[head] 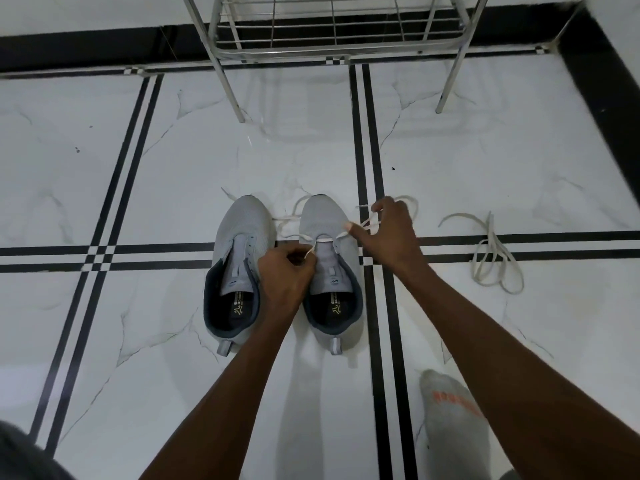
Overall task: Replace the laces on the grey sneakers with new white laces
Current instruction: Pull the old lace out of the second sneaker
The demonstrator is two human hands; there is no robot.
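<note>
Two grey sneakers stand side by side on the white tiled floor, toes pointing away from me. The left sneaker (242,244) has no lace in it. A white lace (325,240) runs across the lowest eyelets of the right sneaker (323,220). My left hand (285,271) pinches one end of that lace over the shoe's tongue. Just right of the toe, my right hand (388,230) holds the other end, fingers curled round it. Slack loops of the lace lie around the toe. Another white lace (491,254) lies loose on the floor to the right.
A metal wire rack (332,32) stands on thin legs at the back, one leg (230,84) beyond the shoes. My socked foot (450,403) is on the floor at the lower right. A black wall base (602,84) runs along the right.
</note>
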